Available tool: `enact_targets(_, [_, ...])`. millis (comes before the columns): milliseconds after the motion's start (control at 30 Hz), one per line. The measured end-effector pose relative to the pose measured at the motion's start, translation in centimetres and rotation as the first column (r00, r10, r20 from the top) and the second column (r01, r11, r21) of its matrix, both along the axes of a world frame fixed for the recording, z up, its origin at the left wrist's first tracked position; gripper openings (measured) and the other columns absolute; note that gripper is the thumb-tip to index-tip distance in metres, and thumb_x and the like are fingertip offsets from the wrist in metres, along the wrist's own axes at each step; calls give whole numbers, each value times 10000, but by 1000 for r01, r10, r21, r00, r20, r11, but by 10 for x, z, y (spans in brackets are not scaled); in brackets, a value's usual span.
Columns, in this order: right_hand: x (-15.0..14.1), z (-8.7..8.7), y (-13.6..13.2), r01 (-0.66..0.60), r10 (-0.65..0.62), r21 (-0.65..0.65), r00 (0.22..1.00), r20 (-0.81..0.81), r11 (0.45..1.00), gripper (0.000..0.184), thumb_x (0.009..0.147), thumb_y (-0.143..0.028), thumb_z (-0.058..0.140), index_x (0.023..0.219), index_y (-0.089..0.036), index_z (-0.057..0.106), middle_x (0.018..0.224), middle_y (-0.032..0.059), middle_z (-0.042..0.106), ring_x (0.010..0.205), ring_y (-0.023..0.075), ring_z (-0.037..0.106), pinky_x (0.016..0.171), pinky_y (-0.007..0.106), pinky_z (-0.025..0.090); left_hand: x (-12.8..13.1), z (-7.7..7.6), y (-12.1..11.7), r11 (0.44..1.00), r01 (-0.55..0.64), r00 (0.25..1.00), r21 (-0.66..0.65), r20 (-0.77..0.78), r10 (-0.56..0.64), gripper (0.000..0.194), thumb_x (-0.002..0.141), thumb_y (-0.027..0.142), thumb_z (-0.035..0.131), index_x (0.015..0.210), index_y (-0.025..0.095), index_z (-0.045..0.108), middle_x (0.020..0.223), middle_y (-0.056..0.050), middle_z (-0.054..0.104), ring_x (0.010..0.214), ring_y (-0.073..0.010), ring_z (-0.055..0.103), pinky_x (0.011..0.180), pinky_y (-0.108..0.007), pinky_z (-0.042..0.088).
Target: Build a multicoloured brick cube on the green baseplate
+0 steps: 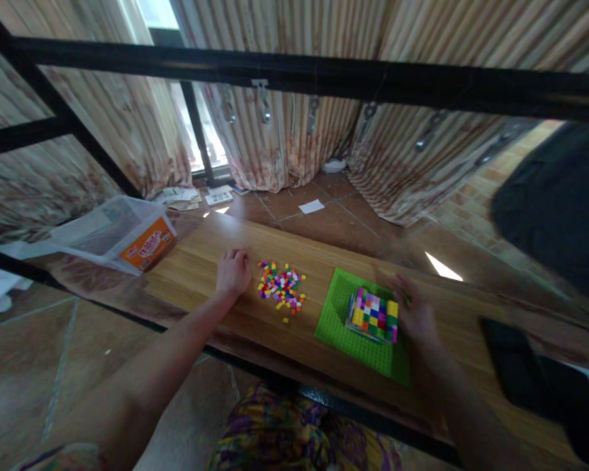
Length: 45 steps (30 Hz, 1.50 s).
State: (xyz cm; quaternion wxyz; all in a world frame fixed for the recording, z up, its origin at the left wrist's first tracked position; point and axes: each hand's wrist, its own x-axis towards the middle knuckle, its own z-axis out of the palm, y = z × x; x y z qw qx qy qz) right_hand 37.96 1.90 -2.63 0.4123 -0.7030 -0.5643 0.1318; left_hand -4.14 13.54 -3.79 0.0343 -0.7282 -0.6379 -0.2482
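1. In the head view, a wooden table [201, 268] stretched across the middle, with a loose pile of small colored blocks [281, 286] on it, left of a green board [330, 319].
2. The left hand [232, 273] rested on the table just left of the pile, its fingers loosely curled; its palm was hidden, so whether it had hold of anything could not be told.
3. On the right part of the board sat a low, many-colored block stack [373, 315], with yellow, white, purple, red, blue and green pieces on top.
4. The right hand [416, 314] was at the right side of the stack, its fingers bent toward it. Blur and shadow made it impossible to tell how far open it was, whether it touched the stack or whether it held a block.
5. One yellow block [285, 320] lay a little apart from the pile, toward the person.
6. A clear plastic box [98, 229] with an orange label [148, 245] stood beyond the table's left end, and a dark flat object [508, 360] lay on the right of the table.
7. Striped curtains [304, 144] hung behind a black metal bar [294, 73].
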Motion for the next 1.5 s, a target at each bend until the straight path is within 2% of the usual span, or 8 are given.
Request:
enact_targets(133, [-43,39,-10,211,-205,241,978,-50,947,375,894,-425,523,1109,-163,683,1032,111,732,955,240,684,908,445,521,2,-1,-1,1000,-13,1000,-10,1,13,233,867,162,451,960,161,664,1037,-126,653,1017,-269,563,950,-411,453])
enact_targets(267, [-119,60,-27,-65,60,194,998,31,979,236,900,-375,557,988,-232,724,996,57,736,913,205,681,869,374,524,3,-3,0,1000,-21,1000,-10,5,21,231,876,168,450,951,156,669,1039,-126,649,1016,-265,563,957,-406,455])
enact_targets(367, [-167,46,-35,-304,301,87,953,40,949,210,912,-291,526,952,-239,726,916,41,731,843,180,678,797,325,529,3,-4,-1,1000,-20,1000,-15,22,20,234,880,169,447,961,156,666,1044,-130,646,1020,-268,561,951,-422,456])
enact_targets(533, [-198,13,-43,-369,369,11,929,-32,929,193,916,-229,530,946,-219,720,934,51,713,856,169,665,780,293,512,4,-2,-3,1000,-13,999,-24,51,15,230,881,165,450,966,152,664,1060,-129,644,1024,-264,558,948,-422,456])
enact_targets(1000, [-221,-2,-42,-386,408,-130,864,295,913,191,948,-232,500,898,-201,682,880,71,663,847,210,618,765,319,481,4,-1,-3,999,-15,999,-38,37,17,225,867,159,460,969,149,661,1066,-131,645,1024,-268,559,950,-413,456])
enact_targets(1133, [-217,4,-45,-392,402,-88,883,243,916,237,968,-231,452,857,-208,661,841,54,687,804,186,640,739,289,485,1,-4,-1,1000,-7,999,-16,40,8,235,864,170,458,984,154,659,1061,-133,646,1023,-277,562,944,-422,456])
enact_targets(1267, [-193,27,-57,-329,330,-19,941,72,944,229,973,-282,464,895,-209,667,848,28,722,763,151,675,709,245,501,-2,-5,2,1000,14,999,13,31,-14,233,862,183,452,962,163,661,1031,-130,640,1010,-281,567,946,-431,450])
enact_targets(1500, [-107,68,-70,49,-49,-6,999,13,999,300,898,-467,561,974,-219,711,886,44,755,758,185,706,689,279,526,-3,-3,2,999,26,999,32,24,-27,259,868,199,423,961,154,661,1019,-145,641,1002,-292,568,945,-448,451])
